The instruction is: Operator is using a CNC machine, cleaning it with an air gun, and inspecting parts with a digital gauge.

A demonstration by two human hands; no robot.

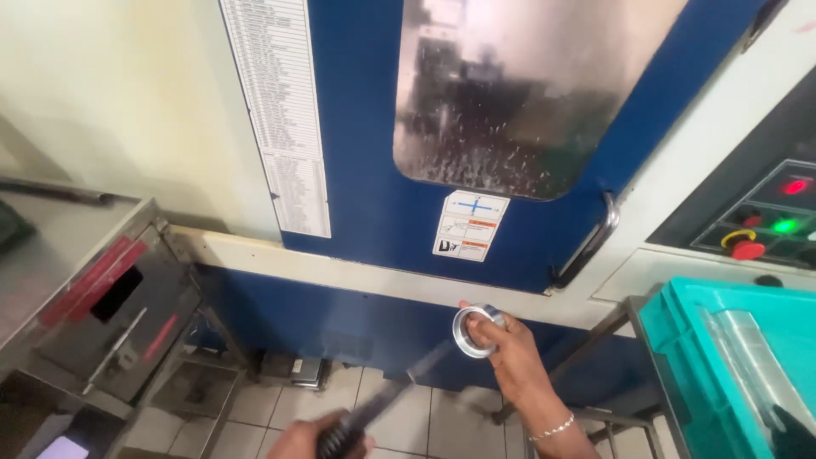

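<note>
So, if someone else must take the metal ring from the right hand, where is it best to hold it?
Best at the ring's free left rim, coming from the left. The right hand pinches its right side, thumb across the front, so only the left arc is bare. Its open centre faces the camera, so one finger can likely go inside, one outside.

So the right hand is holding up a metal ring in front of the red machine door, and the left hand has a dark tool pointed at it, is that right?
Not quite: the machine door is blue, not red, as the head view shows. The rest holds: the right hand holds up a metal ring in front of it, and the left hand grips a dark tool pointed toward the ring.
</note>
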